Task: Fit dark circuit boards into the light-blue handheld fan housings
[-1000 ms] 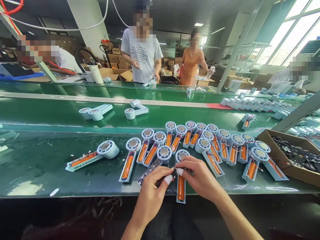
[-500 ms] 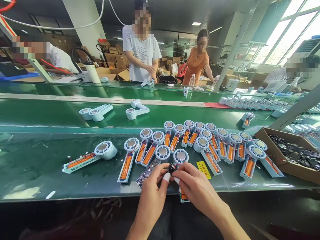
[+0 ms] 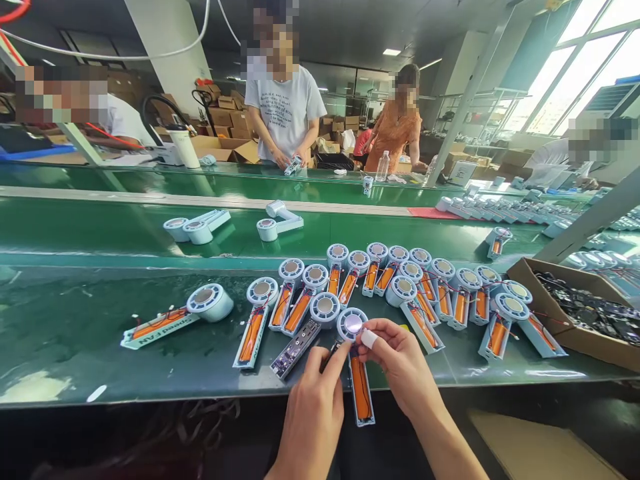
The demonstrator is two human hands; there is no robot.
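My left hand point(image 3: 316, 403) pinches a small dark circuit board point(image 3: 331, 353), mostly covered by the fingers. Right in front lies a pale blue handheld fan point(image 3: 352, 324), its open handle holding an orange battery and pointing toward me. Beside its round head my right hand point(image 3: 403, 367) is closed, thumb and fingertips together; whatever they hold is too small to make out. A white cover sits on the right thumb. To the left, a purple circuit board point(image 3: 296, 350) rests along the handle of another fan point(image 3: 325, 307).
Several more open fans point(image 3: 403, 288) with orange batteries crowd the bench ahead. A cardboard box point(image 3: 575, 333) of circuit boards stands at the right. One fan point(image 3: 210, 300) lies apart on the left. Beyond runs a green belt point(image 3: 125, 223) with closed fans; co-workers stand behind it.
My hands have moved apart: the left keeps the dark board lower down, the right has shifted to the fan head's right side. The near fan's handle now shows between them.
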